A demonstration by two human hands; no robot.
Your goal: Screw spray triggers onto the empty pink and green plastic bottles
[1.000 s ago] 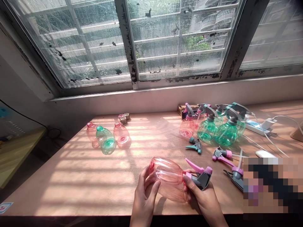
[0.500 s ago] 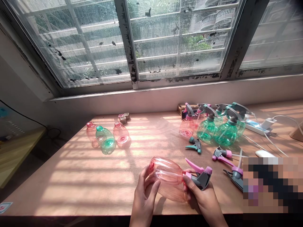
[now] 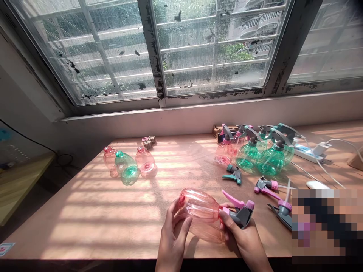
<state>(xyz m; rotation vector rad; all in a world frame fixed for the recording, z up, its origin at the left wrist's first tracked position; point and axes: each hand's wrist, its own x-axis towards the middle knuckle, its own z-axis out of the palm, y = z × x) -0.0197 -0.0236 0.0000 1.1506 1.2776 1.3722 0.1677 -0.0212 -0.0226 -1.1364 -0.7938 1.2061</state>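
Observation:
A clear pink spray bottle (image 3: 202, 209) lies on its side near the front edge of the wooden table (image 3: 93, 211). My left hand (image 3: 173, 236) wraps round the bottle's body at its base end. My right hand (image 3: 241, 236) grips the grey and pink trigger head (image 3: 239, 211) at the bottle's neck, fingers closed round the collar. Both hands hold it just above the tabletop.
Three capless bottles (image 3: 129, 166), two pink and one green, lie at the back left. Several finished pink and green spray bottles (image 3: 255, 151) stand at the back right. Loose trigger heads (image 3: 265, 185) lie beside them. A power strip (image 3: 307, 151), cables and a white mouse (image 3: 316, 184) sit far right.

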